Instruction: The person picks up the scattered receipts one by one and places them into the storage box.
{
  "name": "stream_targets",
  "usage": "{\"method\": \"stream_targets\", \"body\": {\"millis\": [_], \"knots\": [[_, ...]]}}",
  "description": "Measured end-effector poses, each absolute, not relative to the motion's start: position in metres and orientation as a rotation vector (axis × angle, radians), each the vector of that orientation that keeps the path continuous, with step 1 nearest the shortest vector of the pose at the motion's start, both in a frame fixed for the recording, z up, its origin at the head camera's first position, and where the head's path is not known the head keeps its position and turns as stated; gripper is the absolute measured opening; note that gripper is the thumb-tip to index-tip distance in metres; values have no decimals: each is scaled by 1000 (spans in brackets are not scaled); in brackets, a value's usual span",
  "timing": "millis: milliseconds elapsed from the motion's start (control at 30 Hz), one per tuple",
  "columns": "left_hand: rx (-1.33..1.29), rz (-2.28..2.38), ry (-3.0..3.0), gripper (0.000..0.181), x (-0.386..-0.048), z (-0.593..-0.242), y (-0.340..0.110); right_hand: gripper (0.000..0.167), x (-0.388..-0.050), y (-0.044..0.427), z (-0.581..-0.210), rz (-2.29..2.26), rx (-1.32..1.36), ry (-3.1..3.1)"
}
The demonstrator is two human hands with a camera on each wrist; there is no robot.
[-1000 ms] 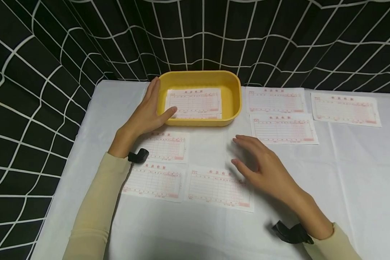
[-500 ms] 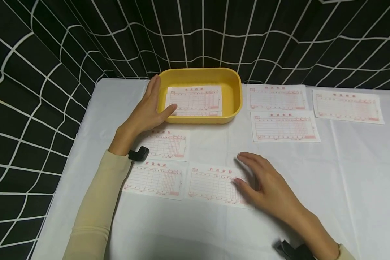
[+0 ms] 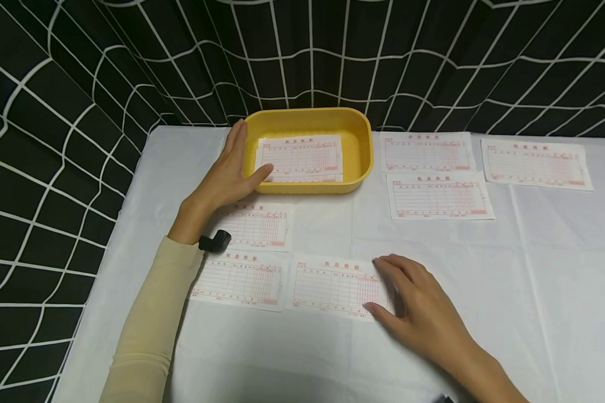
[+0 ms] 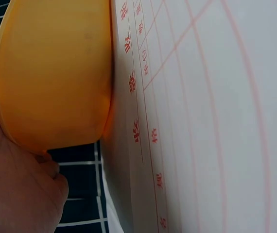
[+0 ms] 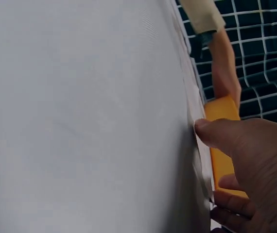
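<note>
My left hand (image 3: 220, 173) grips the left end of a yellow plastic basket (image 3: 359, 159), thumb over the front rim and fingers along the outer side. In the left wrist view the fingers wrap behind the yellow wall (image 4: 56, 73). Receipt slips (image 3: 302, 154) printed in red lie in the basket. My right hand (image 3: 423, 308) is at the right edge of a receipt slip (image 3: 327, 288) on the cloth, thumb and fingers curved and spread apart. In the right wrist view the right hand (image 5: 260, 160) is low by the cloth; contact with the slip cannot be made out.
Two more slips, an upper slip (image 3: 257, 226) and a lower slip (image 3: 239, 280), lie below the basket. Right of it lie a slip (image 3: 426, 151), a slip (image 3: 440, 196) and another slip (image 3: 536, 163). A black cloth with white grid lines (image 3: 312, 56) stands behind the white tablecloth (image 3: 282, 358).
My right hand has moved down toward the near side and lowered to the right edge of the near slip. The left hand has kept its grip on the basket.
</note>
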State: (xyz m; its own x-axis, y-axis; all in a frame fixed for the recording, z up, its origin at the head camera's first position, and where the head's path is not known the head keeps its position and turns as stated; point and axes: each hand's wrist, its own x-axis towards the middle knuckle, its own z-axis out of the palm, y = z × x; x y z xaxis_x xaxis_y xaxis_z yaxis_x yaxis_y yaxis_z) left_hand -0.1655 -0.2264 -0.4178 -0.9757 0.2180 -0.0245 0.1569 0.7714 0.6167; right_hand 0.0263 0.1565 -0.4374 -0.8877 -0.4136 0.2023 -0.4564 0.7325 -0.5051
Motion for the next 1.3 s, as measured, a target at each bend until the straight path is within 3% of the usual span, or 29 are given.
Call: {"method": "stream_targets", "body": {"millis": [267, 700, 1300], "knots": [[313, 967, 2873, 108, -166, -418, -227, 80, 37, 160, -442, 787, 726, -2831], [304, 994, 2870, 109, -164, -419, -226, 72, 50, 151, -441, 836, 603, -2816], [313, 977, 2880, 110, -166, -421, -227, 31, 47, 149, -442, 1219, 401, -2730]]}}
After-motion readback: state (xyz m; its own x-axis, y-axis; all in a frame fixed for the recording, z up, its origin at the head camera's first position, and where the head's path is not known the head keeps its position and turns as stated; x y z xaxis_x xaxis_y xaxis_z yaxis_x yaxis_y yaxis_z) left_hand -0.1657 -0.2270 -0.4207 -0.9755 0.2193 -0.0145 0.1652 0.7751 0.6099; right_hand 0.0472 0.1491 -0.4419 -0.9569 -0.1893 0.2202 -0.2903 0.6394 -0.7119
